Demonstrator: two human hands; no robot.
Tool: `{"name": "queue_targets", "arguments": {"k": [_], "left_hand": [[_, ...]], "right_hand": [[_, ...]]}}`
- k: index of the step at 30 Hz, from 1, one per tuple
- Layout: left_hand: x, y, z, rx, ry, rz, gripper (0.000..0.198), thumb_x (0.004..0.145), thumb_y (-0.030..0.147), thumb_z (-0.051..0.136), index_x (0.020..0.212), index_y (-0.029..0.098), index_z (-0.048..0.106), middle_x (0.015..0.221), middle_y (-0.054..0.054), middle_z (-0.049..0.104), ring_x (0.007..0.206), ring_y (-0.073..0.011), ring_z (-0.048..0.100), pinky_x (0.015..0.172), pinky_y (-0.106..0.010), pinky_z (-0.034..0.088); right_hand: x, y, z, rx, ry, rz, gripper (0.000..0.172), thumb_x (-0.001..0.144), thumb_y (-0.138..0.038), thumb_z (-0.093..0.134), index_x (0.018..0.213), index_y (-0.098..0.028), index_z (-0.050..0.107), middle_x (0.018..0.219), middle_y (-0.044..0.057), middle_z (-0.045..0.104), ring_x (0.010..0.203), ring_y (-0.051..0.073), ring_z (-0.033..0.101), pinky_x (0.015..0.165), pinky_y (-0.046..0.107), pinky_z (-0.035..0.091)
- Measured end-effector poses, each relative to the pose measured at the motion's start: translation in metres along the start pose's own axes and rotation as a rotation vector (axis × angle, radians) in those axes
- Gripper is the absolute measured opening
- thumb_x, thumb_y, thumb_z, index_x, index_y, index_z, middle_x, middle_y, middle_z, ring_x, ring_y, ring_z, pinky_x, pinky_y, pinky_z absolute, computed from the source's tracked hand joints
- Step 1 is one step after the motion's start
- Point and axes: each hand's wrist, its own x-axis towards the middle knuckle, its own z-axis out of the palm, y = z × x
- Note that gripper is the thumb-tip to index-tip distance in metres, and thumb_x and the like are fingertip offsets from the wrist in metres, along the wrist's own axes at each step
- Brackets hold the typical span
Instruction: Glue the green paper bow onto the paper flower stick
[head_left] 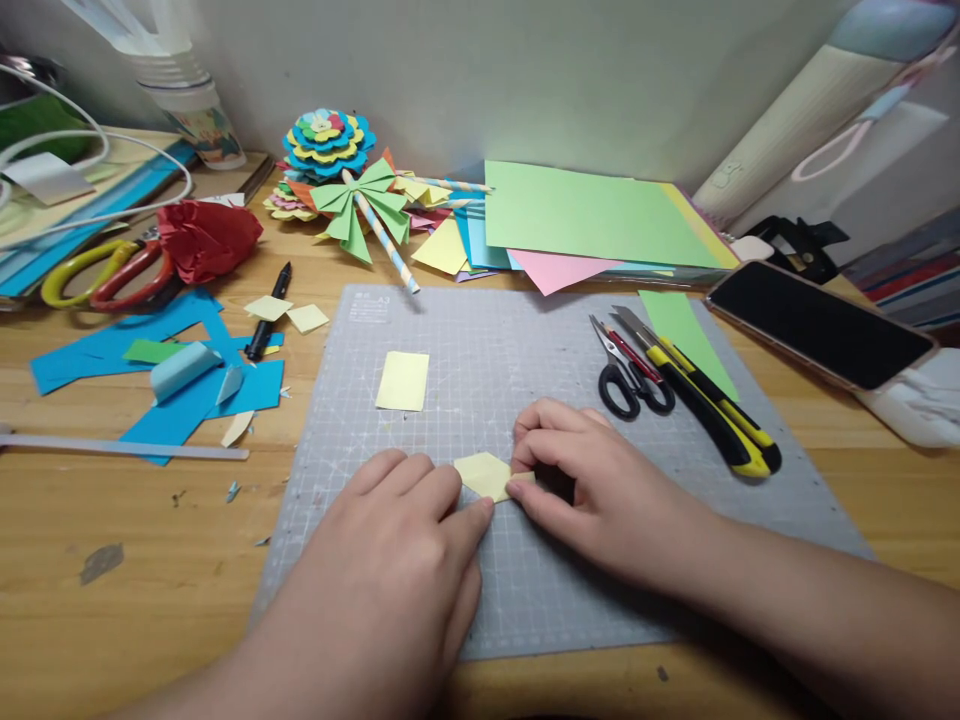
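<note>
A small pale yellow folded paper [482, 475] lies on the grey cutting mat [450, 600]. My left hand [405, 550] rests at its left, fingers curled, with the thumb tip pressing on its lower edge. At its right end, my right hand [585, 470] pinches a narrow folded part between thumb and fingers. A flat pale yellow paper square [403, 381] lies farther back on the mat. Two small folded yellow pieces [307, 318] sit by a black pen [270, 312] left of the mat.
Black-handled scissors [619, 385] and a yellow-black cutter [716, 405] lie on the mat's right side. A phone [821, 325] is beyond. Blue paper scraps [180, 400] and red-yellow scissors [131, 275] are left. Green paper [585, 215] and paper flowers [326, 145] stand behind.
</note>
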Motion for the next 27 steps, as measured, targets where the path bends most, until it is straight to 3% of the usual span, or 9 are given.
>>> {"name": "queue_targets", "arguments": {"k": [27], "left_hand": [[-0.0001,0.0015,0.0014,0.074,0.016,0.039,0.023,0.084,0.016,0.047,0.090,0.022,0.068,0.078,-0.004,0.060,0.074,-0.0221,0.053,0.073,-0.042,0.045]], "right_hand": [[0.0090,-0.0025,-0.0042,-0.053,-0.040,0.016,0.013,0.080,-0.013,0.057,0.068,-0.018,0.058,0.084,0.000,0.056,0.080,0.015,0.053,0.075,0.033,0.037]]}}
